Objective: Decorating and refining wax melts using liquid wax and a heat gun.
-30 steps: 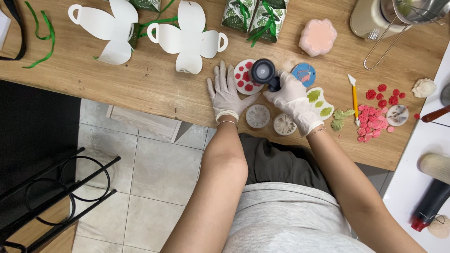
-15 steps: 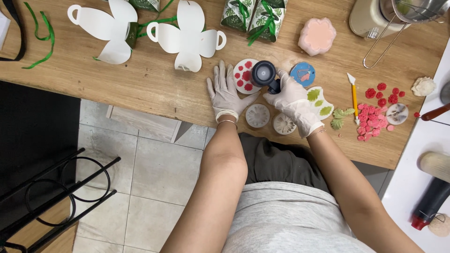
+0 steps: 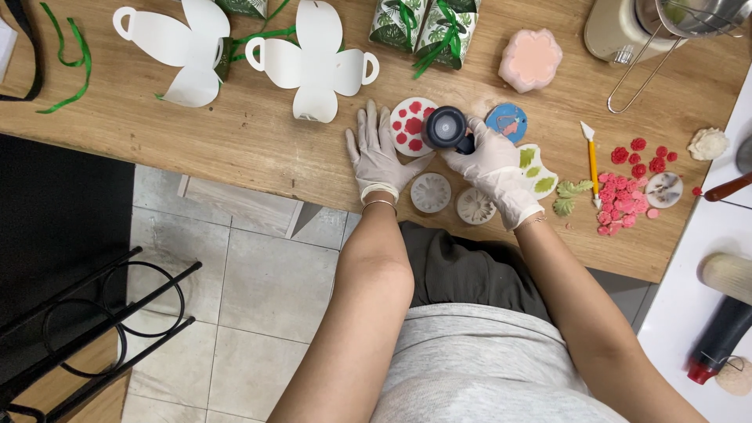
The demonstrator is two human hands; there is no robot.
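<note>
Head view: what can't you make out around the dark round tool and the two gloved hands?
- Dark round tool: seen end-on from above; its lower end and what it presses on are hidden by its own body and the right hand.
- Round white dish with red shapes: right part covered by the tool.
- Right hand's fingers: tips hidden behind the tool.
- Left hand: lies flat; anything beneath it is hidden.
- Metal strainer: cut off by the top edge.

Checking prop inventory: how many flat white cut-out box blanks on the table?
2. One white blank lies at the table's far left, the other white blank just right of it, beyond the left hand. Both lie flat and unfolded; none seems hidden.
</note>
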